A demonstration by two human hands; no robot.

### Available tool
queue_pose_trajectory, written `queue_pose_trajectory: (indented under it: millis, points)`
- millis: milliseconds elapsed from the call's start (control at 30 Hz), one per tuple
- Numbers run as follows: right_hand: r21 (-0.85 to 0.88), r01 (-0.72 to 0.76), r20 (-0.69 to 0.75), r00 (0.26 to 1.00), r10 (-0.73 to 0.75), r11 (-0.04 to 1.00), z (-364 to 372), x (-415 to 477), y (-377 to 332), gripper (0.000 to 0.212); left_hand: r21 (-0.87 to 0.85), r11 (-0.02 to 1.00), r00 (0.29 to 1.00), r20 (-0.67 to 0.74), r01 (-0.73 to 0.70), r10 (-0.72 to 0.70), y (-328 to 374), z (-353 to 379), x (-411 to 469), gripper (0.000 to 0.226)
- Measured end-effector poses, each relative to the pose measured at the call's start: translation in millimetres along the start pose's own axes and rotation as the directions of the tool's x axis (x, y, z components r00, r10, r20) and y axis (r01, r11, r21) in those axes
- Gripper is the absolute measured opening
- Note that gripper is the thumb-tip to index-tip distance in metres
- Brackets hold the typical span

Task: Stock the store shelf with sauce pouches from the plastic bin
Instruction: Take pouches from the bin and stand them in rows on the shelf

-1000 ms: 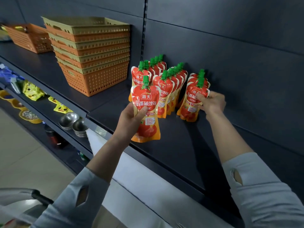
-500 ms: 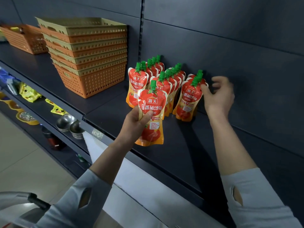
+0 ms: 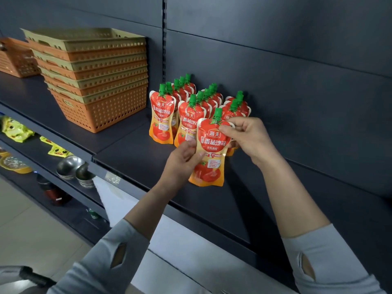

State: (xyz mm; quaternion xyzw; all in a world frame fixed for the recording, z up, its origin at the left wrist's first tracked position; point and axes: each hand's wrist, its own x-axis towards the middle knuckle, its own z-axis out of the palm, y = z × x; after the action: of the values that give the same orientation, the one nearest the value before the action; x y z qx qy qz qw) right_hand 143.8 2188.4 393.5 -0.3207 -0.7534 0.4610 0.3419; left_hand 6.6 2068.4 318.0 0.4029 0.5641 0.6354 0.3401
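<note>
Since half a second ago, I am seeing my right hand [image 3: 247, 137] coming off the shelved row onto the red-and-orange, green-capped sauce pouch [image 3: 210, 150]. My left hand [image 3: 183, 159] is clamping its lower left edge while right fingertips are pinching its top, above the dark metal shelf [image 3: 131, 149], just before the standing red pouches [image 3: 188, 107].

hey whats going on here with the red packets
A person is stocking a dark shelf with tomato sauce pouches. Both hands hold one pouch: the left hand at its side, the right hand near its green cap. Three rows of pouches already stand upright behind it.
</note>
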Motion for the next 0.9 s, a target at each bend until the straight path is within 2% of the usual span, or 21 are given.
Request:
queue_pose_trajectory:
  millis: [100,167,333,533,700,900]
  points:
    - [-0.056,0.034,-0.153,0.987,-0.042,0.998,-16,3,8,0.006,0.197,0.980,0.999,-0.030,-0.026,0.032,-19,-2,2,0.032]
    - [-0.111,0.021,-0.239,0.970,-0.047,0.994,-25,6,14,0.005,0.331,0.943,0.999,0.008,-0.038,0.037,-28,2,3,0.036]
    - [-0.165,-0.039,-0.319,0.948,-0.016,0.986,-28,14,31,0.013,0.561,0.814,0.985,0.155,-0.154,0.080,-41,23,8,0.048]
    - [-0.186,-0.017,-0.331,0.942,-0.047,0.982,-17,25,42,0.014,0.692,0.694,0.976,0.206,-0.199,0.074,-54,40,19,0.060]
    - [-0.229,0.006,-0.325,0.942,-0.082,0.973,-12,38,46,0.023,0.739,0.649,0.982,0.177,-0.179,0.068,-59,47,31,0.064]
    - [-0.306,0.033,-0.270,0.955,-0.120,0.951,-15,40,48,0.023,0.772,0.611,0.983,0.164,-0.177,0.077,-61,48,34,0.067]
